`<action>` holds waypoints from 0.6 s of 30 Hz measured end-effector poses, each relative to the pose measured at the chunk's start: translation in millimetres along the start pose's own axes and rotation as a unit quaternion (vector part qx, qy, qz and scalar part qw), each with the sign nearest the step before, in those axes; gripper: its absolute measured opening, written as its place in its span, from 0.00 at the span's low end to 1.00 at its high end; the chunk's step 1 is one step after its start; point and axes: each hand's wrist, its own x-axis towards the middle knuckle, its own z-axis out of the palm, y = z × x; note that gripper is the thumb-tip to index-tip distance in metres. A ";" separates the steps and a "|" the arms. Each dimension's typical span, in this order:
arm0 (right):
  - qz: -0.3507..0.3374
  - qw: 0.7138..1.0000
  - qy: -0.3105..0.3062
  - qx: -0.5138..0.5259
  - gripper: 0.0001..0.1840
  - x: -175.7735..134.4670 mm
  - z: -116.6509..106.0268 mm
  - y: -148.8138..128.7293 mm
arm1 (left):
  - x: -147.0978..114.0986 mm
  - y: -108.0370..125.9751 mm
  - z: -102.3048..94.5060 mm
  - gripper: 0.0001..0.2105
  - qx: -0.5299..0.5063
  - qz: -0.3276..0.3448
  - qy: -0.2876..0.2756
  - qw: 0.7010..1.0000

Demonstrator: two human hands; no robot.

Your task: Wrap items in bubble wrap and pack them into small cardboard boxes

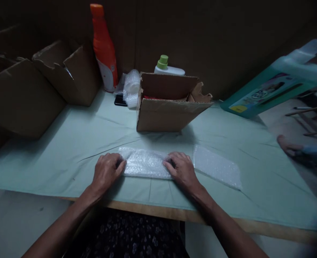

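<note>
A long flat piece of bubble wrap lies on the table near its front edge, crosswise before me. My left hand grips its left end, thumb on the near side and fingers curled over. At the right end my right hand holds it the same way. Whether anything is inside the wrap, I cannot tell. A second flat sheet of bubble wrap rests just right of my right hand, untouched.
An open cardboard box stands behind the wrap, with a green-capped white bottle behind it. Further left are a bubble wrap roll, black phone-like object, orange bottle and cardboard boxes. A large green bottle leans at right.
</note>
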 end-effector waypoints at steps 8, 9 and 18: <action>-0.009 0.996 0.012 -0.086 0.21 8.7 15.0 16.1 | 15.0 -0.4 -4.1 0.10 0.095 -0.023 -0.046 0.994; -0.007 0.997 0.005 -0.076 0.17 11.2 14.3 14.3 | 16.0 0.1 -4.0 0.08 0.084 -0.021 -0.052 0.995; 0.088 0.968 -0.029 0.232 0.07 -4.3 -13.6 -10.3 | 20.7 2.2 -11.9 0.02 -0.099 -0.043 -0.016 0.994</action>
